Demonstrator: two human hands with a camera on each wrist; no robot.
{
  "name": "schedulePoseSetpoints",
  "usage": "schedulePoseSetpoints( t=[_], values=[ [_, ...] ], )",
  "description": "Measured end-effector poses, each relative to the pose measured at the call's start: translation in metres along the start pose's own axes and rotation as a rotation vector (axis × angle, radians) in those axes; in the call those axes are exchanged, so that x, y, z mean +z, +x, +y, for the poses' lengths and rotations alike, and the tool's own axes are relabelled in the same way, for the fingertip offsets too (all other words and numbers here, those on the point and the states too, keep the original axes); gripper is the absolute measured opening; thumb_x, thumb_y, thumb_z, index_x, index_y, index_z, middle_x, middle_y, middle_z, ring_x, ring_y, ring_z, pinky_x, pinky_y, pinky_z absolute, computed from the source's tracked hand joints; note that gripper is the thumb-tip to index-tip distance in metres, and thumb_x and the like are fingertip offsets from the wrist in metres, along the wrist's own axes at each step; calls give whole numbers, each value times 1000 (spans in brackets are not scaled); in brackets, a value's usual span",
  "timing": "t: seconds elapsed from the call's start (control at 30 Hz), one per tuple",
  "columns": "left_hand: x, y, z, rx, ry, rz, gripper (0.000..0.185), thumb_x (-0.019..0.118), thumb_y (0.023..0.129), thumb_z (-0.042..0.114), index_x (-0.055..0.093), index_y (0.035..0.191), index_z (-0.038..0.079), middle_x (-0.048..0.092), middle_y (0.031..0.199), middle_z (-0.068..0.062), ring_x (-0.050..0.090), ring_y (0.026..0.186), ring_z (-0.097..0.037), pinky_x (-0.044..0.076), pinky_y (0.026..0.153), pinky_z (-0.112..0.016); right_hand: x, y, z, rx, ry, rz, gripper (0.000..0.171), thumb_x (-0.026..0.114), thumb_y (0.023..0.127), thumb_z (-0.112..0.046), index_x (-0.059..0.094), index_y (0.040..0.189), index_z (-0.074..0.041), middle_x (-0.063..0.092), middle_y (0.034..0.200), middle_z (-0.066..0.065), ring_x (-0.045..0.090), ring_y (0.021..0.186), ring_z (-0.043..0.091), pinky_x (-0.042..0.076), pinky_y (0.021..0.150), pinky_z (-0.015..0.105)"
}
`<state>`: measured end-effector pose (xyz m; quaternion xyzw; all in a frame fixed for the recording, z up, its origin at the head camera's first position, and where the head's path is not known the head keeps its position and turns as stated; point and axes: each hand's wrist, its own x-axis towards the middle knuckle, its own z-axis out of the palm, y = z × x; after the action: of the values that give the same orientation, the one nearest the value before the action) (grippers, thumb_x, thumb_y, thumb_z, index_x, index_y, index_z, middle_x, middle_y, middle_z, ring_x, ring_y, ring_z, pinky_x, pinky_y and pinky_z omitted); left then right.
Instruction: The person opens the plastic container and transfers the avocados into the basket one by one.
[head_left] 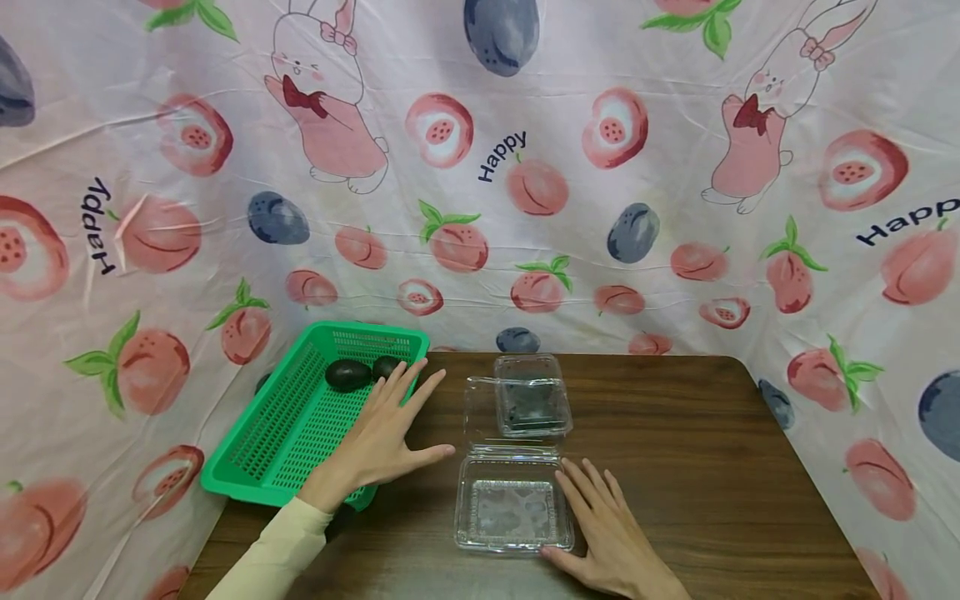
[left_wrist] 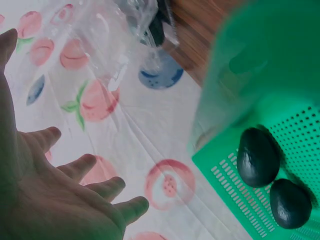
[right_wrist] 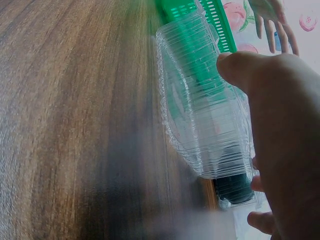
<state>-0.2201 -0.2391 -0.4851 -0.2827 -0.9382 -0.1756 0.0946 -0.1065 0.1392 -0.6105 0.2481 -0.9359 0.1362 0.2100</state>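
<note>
My left hand (head_left: 378,437), fingers spread and holding nothing, hovers over the right side of a green plastic basket (head_left: 307,442). Two dark avocados (head_left: 348,376) lie at the basket's far end; the left wrist view shows both avocados (left_wrist: 258,157) uncovered. In front of me stands a clear plastic clamshell box (head_left: 513,510) with its lid tipped back and nothing inside. Along the box's right side rests my right hand (head_left: 611,537), thumb at the near corner and fingers extended. In the right wrist view the thumb (right_wrist: 240,67) lies against the box's edge.
Behind the raised lid sits a second clear box (head_left: 532,396) with dark contents. Everything stands on a brown wooden table (head_left: 675,433). A fruit-printed cloth (head_left: 555,225) hangs around its back and sides.
</note>
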Motion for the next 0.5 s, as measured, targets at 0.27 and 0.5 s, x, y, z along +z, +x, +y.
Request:
schedulePoseSetpoints(
  t=[0.27, 0.5],
  values=[
    [7, -10, 17, 55, -19, 7, 111, 82, 92, 73, 28, 181, 33, 25, 189, -11, 22, 175, -51, 25, 133, -83, 1, 0, 0, -11, -9, 8, 106, 79, 91, -79, 59, 162, -4, 60, 168, 18, 61, 150, 50, -19, 139, 23],
    [20, -18, 33, 92, -39, -22, 115, 86, 91, 71, 27, 182, 31, 26, 189, -12, 23, 175, -49, 27, 135, -80, 2, -1, 0, 3, -12, 1, 106, 79, 91, -78, 57, 164, -5, 59, 170, 18, 59, 153, 49, -16, 142, 26]
  ],
)
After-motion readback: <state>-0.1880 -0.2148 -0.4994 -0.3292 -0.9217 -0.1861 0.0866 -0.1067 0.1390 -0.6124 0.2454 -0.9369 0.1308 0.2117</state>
